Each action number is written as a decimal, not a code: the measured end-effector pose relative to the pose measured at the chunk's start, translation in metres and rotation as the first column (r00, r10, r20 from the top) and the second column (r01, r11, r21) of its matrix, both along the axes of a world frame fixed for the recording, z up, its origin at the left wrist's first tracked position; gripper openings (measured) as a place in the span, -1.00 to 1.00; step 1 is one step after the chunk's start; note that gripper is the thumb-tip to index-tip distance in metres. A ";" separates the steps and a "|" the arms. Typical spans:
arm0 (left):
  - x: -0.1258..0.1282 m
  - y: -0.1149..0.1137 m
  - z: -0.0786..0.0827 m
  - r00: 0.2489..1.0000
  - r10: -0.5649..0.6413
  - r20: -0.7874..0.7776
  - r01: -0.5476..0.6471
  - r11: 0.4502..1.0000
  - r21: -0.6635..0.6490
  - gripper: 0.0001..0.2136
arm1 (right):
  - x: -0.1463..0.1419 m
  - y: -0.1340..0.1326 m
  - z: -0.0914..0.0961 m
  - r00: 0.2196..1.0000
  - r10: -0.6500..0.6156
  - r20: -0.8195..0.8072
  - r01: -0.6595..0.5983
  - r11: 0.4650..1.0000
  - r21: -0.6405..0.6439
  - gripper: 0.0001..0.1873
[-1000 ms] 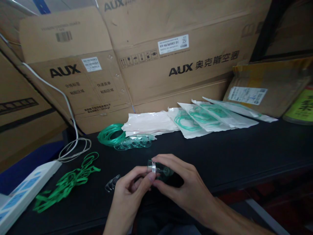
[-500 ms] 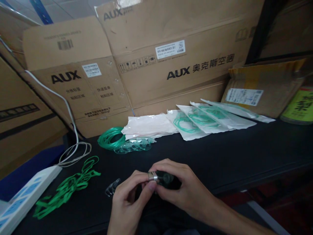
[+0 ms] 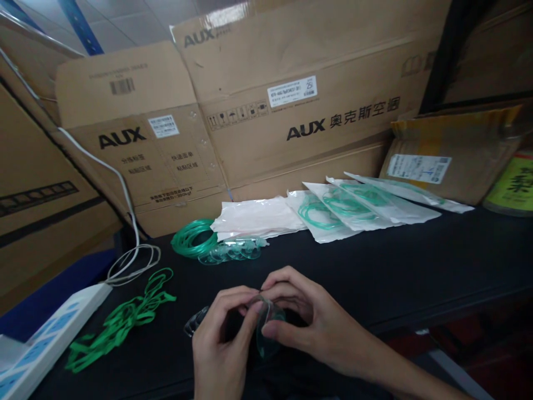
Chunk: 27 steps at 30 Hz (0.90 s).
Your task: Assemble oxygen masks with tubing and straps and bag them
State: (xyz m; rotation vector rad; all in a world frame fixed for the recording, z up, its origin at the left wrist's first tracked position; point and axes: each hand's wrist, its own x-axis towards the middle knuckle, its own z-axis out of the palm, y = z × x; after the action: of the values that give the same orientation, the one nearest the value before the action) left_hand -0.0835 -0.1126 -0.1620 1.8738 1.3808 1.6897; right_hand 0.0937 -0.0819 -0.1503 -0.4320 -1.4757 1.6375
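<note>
Head view: clear green mask (image 3: 266,347) is sitting between both hands, over the near side of the black table (image 3: 353,278). Left hand (image 3: 222,328) is pinching its upper left edge, thumb to fingers. Right hand (image 3: 314,314) is gripping narrow too, thumb across the front, fingers behind; exact contact is hiding under them. Probably held from both sides because thin plastic would be flexing otherwise. Left of the mask, clear pieces (image 3: 195,321) are lying just beside the left hand; green straps (image 3: 120,328) are lying loose farther out. Beyond the mask, mask stack (image 3: 229,253), tube coil (image 3: 178,241) and white bags (image 3: 254,218) are resting before cardboard boxes (image 3: 250,155), likely parked within reach.
</note>
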 end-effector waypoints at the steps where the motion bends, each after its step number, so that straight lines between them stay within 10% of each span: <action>1: 0.000 0.000 0.000 1.000 -0.001 -0.004 0.001 1.000 0.013 -0.91 | 0.000 -0.001 0.000 1.000 0.008 -0.002 -0.008 1.000 -0.010 -0.62; 8: 0.003 -0.005 -0.001 0.990 0.132 -0.042 -0.125 0.982 0.140 -0.93 | -0.002 -0.002 -0.004 0.981 -0.170 0.092 0.148 0.967 0.208 -0.64; 18: 0.006 -0.009 -0.007 0.964 0.246 -0.103 -0.197 0.917 0.347 -0.78 | -0.005 -0.014 -0.015 0.828 -0.553 0.090 0.268 0.532 0.804 -0.52; 27: 0.006 -0.009 -0.010 0.976 0.205 -0.071 -0.169 0.925 0.339 -0.76 | -0.006 -0.013 -0.022 0.783 -0.618 0.064 0.227 0.380 0.897 -0.48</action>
State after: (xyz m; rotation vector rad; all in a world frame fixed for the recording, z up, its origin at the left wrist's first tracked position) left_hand -0.0778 -0.1211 -0.1723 2.0904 1.4270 2.0555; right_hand 0.0880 -0.0951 -0.1720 -0.5182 -2.0449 0.2210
